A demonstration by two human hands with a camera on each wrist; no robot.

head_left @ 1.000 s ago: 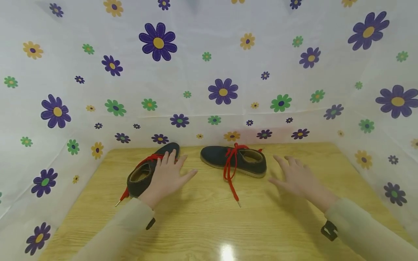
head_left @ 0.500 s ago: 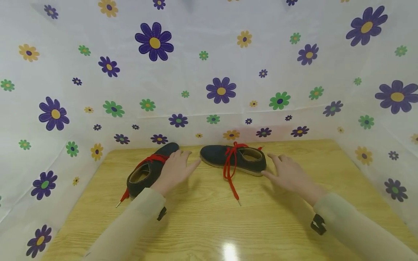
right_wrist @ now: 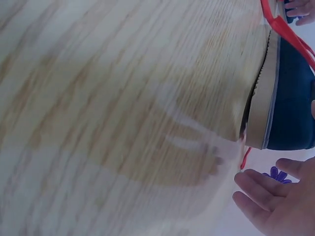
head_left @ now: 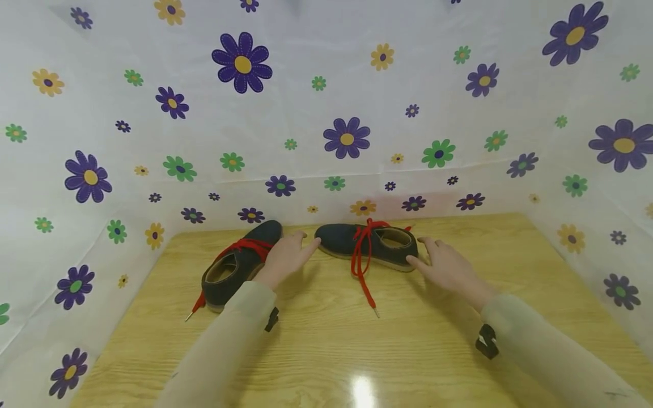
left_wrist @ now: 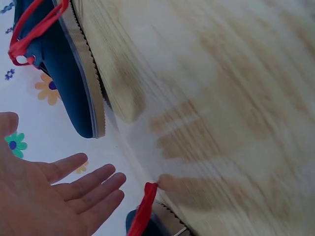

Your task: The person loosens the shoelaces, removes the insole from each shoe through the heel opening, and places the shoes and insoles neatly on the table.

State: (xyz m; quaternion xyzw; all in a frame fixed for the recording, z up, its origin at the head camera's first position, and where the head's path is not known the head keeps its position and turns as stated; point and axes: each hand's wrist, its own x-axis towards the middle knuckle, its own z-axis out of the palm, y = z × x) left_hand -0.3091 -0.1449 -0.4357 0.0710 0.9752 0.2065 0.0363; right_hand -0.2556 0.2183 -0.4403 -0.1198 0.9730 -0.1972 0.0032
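Two dark blue shoes with red laces lie on the wooden tabletop. The right shoe (head_left: pixel 339 241) points its toe left; a red lace (head_left: pixel 365 283) trails from it towards the front. My left hand (head_left: pixel 288 258) is between the shoes, its thumb close to that toe, fingers extended in the left wrist view. Behind it and to its left, the left shoe (head_left: pixel 229 286) lies at a slant, partly hidden by the hand. My right hand (head_left: pixel 451 269) is by the right shoe's heel (right_wrist: pixel 293 103), thumb and fingers spread. Whether either hand touches the shoe, I cannot tell.
A white sheet (head_left: pixel 296 113) with printed flowers hangs behind the tabletop (head_left: pixel 331 345) and along both sides. The left shoe's lace (head_left: pixel 195 306) ends on the wood at its heel. Dark wrist straps (head_left: pixel 487 341) show at the sleeves.
My left hand has moved right and away, from over the left shoe to the right shoe's toe. My right hand has come left, closer to the heel. The shoes stay put.
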